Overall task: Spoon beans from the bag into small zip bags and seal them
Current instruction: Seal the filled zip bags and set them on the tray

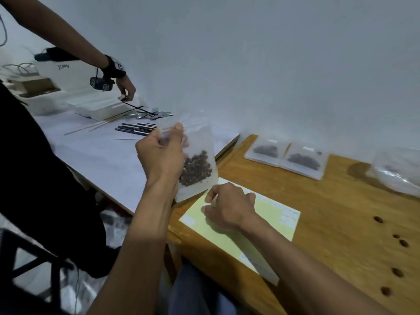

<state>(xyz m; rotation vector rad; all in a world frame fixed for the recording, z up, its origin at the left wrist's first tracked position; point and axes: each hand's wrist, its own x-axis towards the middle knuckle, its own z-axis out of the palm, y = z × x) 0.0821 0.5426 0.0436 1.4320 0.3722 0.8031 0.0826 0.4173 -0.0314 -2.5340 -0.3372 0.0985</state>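
The left hand (pixel 161 155) grips a small zip bag (pixel 195 160) by its upper edge, thumb across the front near the zip strip, and holds it upright in the air. A layer of dark beans (pixel 196 170) sits in the lower half of the bag. Whether the zip strip is pressed closed cannot be determined from this view.

The right hand (pixel 229 206) is below and to the right of the left hand, apart from it, fingers loosely curled and resting on a pale yellow sheet (pixel 268 220). It holds nothing, and no spoon is visible in either hand.

Beyond the right hand, two filled zip bags (pixel 288 159) lie flat side by side on the wooden table (pixel 341 212). Further right of these is the larger clear bag (pixel 397 171), crumpled and blurred.

Beyond the left hand, on the adjoining white table (pixel 102 153), lies a row of dark utensils (pixel 136 129). A second person's hand (pixel 126 87) reaches over them.

Assessment: the filling step for this bag appears complete, and sealing is the step in hand. The next move calls for the right hand to rise to the bag mouth and pinch along the zip strip while the left hand steadies the bag, which then belongs beside the two filled bags.
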